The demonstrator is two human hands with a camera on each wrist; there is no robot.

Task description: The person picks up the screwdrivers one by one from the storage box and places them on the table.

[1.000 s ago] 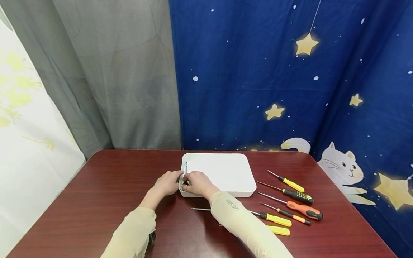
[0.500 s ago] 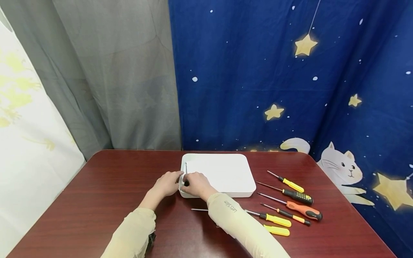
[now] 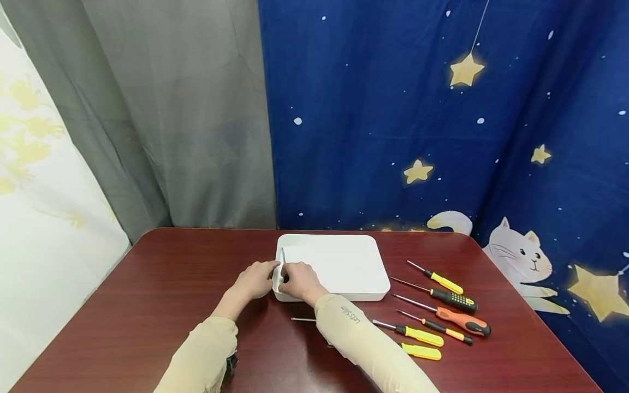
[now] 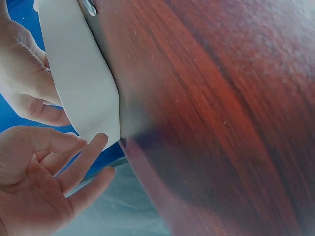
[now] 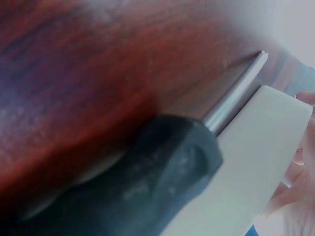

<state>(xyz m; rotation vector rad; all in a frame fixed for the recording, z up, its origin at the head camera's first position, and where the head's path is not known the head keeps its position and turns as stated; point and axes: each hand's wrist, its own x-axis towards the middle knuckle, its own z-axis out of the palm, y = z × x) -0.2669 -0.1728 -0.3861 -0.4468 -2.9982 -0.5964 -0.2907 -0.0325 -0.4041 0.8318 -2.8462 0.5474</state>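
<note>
A shallow white tray (image 3: 339, 267) sits at the far middle of the table. Inside its left end, my right hand (image 3: 301, 279) grips the dark handle of a small screwdriver (image 3: 283, 255), whose thin metal shaft points away from me along the left wall. Most of that handle is hidden by the fingers. My left hand (image 3: 254, 279) touches the tray's left wall; in the left wrist view its fingers (image 4: 88, 160) look fairly straight, with the tips at the tray's corner. Beyond the wall, part of the right hand (image 4: 29, 73) shows there too.
Several screwdrivers lie right of the tray, among them an orange-handled one (image 3: 462, 319) and a black one (image 3: 453, 298). Yellow-handled ones (image 3: 422, 335) lie nearer. Under my right forearm is another screwdriver (image 3: 303, 319), its black handle (image 5: 172, 167) close to the right wrist camera.
My right hand has shifted very slightly to the right inside the tray, still holding the screwdriver, and the right forearm has drawn a little left. The left hand stays at the tray wall.
</note>
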